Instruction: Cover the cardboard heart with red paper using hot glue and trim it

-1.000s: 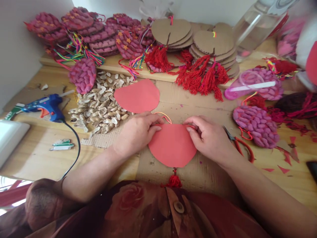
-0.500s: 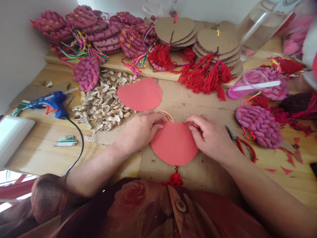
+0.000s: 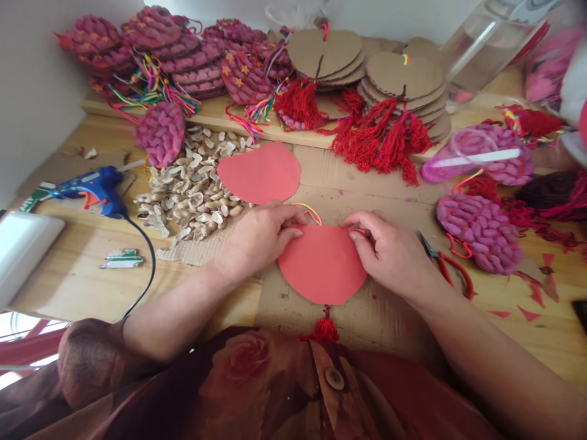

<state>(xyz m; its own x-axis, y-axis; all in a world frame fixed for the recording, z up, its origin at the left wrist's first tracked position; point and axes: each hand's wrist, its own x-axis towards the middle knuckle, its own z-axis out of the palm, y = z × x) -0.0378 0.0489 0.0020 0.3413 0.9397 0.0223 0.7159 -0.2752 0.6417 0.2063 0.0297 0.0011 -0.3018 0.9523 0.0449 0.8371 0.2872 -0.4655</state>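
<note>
A red paper piece (image 3: 323,269), rounded below with a straight top edge, lies in front of me over a cardboard sheet (image 3: 293,318). My left hand (image 3: 261,238) pinches its upper left corner between thumb and fingers. At the upper right corner my right hand (image 3: 385,247) grips the same paper, thumb on top. A yellow and orange cord loop (image 3: 309,212) sticks out behind the top edge. Below the paper hangs a red yarn tassel (image 3: 325,329). What lies under the paper is hidden. Another red paper piece (image 3: 261,173) rests just beyond my left hand.
Peanut shells (image 3: 197,189) are heaped at left, near a blue glue gun (image 3: 101,189) with its cord. Red-handled pliers (image 3: 452,272) and a pink shell-covered disc (image 3: 481,232) lie right. Cardboard discs (image 3: 403,73) with red tassels (image 3: 385,140) stand behind, beside a clear bottle (image 3: 481,52).
Both hands keep their hold on the red paper in the same place. Only a very slight shift of the view shows.
</note>
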